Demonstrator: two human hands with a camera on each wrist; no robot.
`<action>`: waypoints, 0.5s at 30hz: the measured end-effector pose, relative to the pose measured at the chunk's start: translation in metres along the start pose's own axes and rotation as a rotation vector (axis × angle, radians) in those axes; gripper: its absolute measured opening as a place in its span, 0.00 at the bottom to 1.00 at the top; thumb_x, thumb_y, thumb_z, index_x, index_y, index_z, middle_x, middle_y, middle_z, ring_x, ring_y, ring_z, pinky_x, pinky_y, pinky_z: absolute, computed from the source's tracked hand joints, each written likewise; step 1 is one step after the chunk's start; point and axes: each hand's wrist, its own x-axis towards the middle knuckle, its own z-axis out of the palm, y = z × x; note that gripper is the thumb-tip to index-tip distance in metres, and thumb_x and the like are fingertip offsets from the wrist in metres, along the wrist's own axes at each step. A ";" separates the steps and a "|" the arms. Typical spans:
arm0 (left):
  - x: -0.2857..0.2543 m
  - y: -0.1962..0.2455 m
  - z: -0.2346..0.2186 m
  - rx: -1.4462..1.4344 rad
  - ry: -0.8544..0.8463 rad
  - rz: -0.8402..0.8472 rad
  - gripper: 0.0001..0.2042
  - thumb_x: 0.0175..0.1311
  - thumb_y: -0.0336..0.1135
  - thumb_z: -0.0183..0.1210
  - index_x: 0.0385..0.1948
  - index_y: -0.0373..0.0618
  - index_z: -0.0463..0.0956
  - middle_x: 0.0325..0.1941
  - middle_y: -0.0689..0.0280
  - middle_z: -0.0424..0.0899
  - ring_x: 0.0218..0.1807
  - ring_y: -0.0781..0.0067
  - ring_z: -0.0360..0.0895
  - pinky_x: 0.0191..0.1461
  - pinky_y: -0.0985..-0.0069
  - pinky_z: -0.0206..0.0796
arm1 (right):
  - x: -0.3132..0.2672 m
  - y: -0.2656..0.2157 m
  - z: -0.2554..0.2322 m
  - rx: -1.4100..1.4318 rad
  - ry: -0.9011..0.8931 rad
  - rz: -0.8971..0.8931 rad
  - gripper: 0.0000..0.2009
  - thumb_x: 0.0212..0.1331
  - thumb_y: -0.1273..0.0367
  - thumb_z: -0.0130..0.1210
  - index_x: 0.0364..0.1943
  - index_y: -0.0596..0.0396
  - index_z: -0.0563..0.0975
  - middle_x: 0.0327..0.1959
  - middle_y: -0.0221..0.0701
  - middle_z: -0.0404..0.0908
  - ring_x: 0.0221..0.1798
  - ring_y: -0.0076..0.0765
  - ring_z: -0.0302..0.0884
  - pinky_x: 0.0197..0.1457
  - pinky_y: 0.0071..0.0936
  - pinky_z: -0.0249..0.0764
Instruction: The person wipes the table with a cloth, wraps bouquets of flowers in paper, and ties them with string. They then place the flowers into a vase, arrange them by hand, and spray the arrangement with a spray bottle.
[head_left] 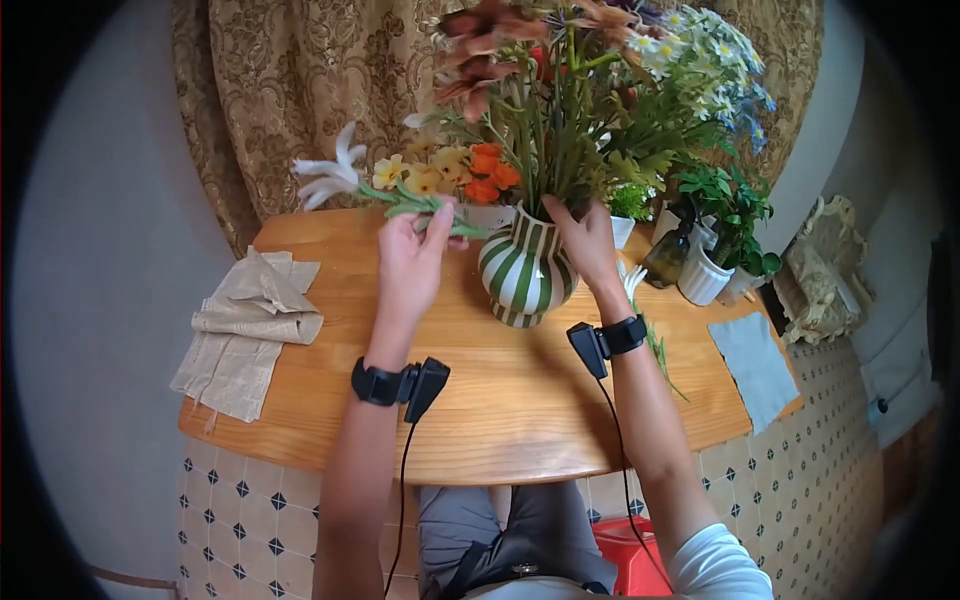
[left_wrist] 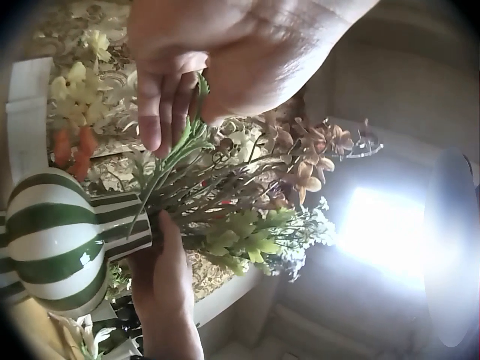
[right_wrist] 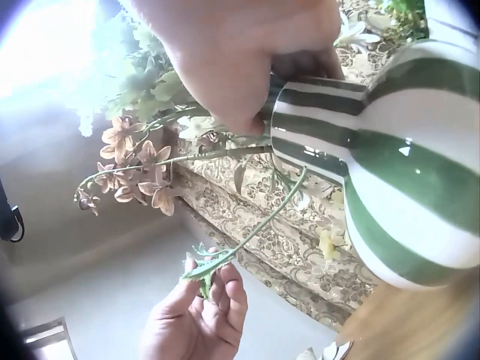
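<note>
My left hand [head_left: 412, 250] pinches the leafy green stem of an artificial white flower [head_left: 335, 175]. Its bloom points out to the left, and in the right wrist view the stem [right_wrist: 266, 220] runs from the fingers to the mouth of the vase. That vase [head_left: 528, 268], striped green and white with a narrow neck, stands upright on the table and holds a tall mixed bouquet [head_left: 570, 110]. My right hand [head_left: 590, 245] grips it at the neck, thumb by the rim and the stems. Part of the right fingers is hidden behind the neck.
Crumpled printed cloth [head_left: 250, 320] lies on the table's [head_left: 480, 430] left side. At right are a loose white flower [head_left: 655, 345], a dark bottle [head_left: 668, 255], potted plants [head_left: 708, 270] and a grey cloth [head_left: 755, 365]. Orange and yellow flowers [head_left: 488, 172] stand behind; a red stool [head_left: 630, 555] is below.
</note>
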 end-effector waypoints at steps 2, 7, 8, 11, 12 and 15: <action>0.016 0.007 0.004 0.034 0.001 0.020 0.13 0.74 0.35 0.55 0.47 0.31 0.78 0.40 0.61 0.84 0.36 0.75 0.83 0.40 0.77 0.78 | 0.004 0.008 -0.007 0.080 -0.014 0.024 0.19 0.60 0.60 0.63 0.38 0.67 0.80 0.26 0.35 0.81 0.35 0.33 0.79 0.40 0.31 0.73; 0.042 0.037 0.008 0.197 0.079 0.127 0.15 0.74 0.38 0.56 0.43 0.31 0.79 0.38 0.61 0.85 0.33 0.76 0.83 0.35 0.79 0.77 | 0.006 0.014 -0.012 0.020 -0.049 0.088 0.21 0.60 0.56 0.64 0.31 0.65 0.76 0.23 0.26 0.71 0.26 0.22 0.63 0.28 0.27 0.62; 0.048 0.038 0.010 0.214 0.074 0.128 0.15 0.73 0.38 0.57 0.41 0.31 0.80 0.36 0.62 0.85 0.30 0.76 0.83 0.34 0.79 0.77 | 0.007 0.018 -0.013 0.021 -0.047 0.086 0.21 0.60 0.56 0.64 0.31 0.65 0.76 0.23 0.26 0.71 0.26 0.22 0.63 0.28 0.27 0.62; 0.062 0.028 0.015 0.341 -0.006 0.119 0.14 0.73 0.37 0.57 0.41 0.30 0.79 0.34 0.62 0.85 0.30 0.75 0.84 0.34 0.79 0.77 | 0.009 0.028 -0.015 0.042 -0.063 0.087 0.21 0.60 0.56 0.65 0.32 0.64 0.76 0.23 0.26 0.71 0.27 0.22 0.64 0.28 0.26 0.63; 0.069 0.017 0.015 0.483 -0.030 0.157 0.13 0.72 0.36 0.57 0.39 0.30 0.78 0.32 0.61 0.85 0.30 0.74 0.85 0.32 0.78 0.77 | 0.009 0.028 -0.017 -0.031 -0.067 0.094 0.21 0.60 0.56 0.65 0.33 0.64 0.76 0.23 0.25 0.71 0.27 0.22 0.64 0.28 0.25 0.62; 0.074 0.008 0.025 0.621 0.002 0.197 0.12 0.72 0.34 0.57 0.37 0.29 0.77 0.31 0.61 0.85 0.30 0.73 0.86 0.32 0.76 0.77 | 0.007 0.021 -0.016 -0.056 -0.075 0.097 0.21 0.59 0.56 0.65 0.35 0.64 0.77 0.24 0.26 0.73 0.28 0.24 0.66 0.31 0.26 0.65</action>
